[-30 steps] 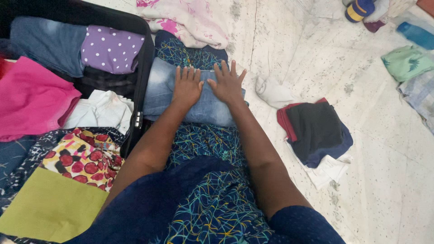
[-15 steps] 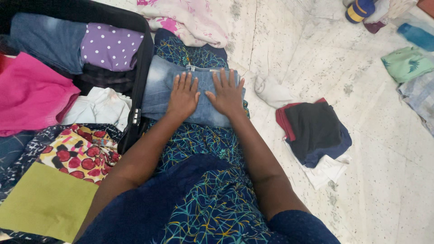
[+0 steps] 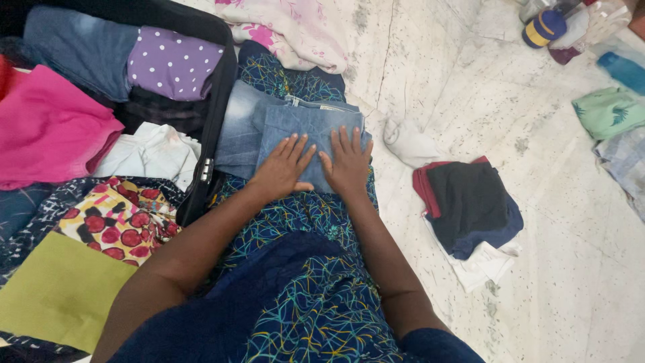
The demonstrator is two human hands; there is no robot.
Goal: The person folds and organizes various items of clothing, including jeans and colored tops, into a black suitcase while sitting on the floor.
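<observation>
Folded light-blue jeans (image 3: 282,128) lie across my lap, over my dark blue patterned dress (image 3: 316,309). My left hand (image 3: 282,168) rests flat on the jeans' near edge, fingers spread. Beside it my right hand (image 3: 348,161) also presses flat on the denim. Neither hand grips anything. An open black suitcase (image 3: 213,134) lies to the left, packed with folded clothes: pink (image 3: 47,128), purple dotted (image 3: 171,64), denim (image 3: 74,47), white (image 3: 151,151), a red floral print (image 3: 117,218) and an olive-green piece (image 3: 60,289).
On the marble floor to my right sits a small stack of folded dark and red clothes (image 3: 470,208) with a white sock (image 3: 410,141) near it. A pink floral cloth (image 3: 289,27) lies ahead. More garments (image 3: 611,111) and a blue bottle (image 3: 621,70) sit far right.
Both hands have slid toward me along the jeans, from the middle of the folded denim to its near edge. The view has shifted slightly.
</observation>
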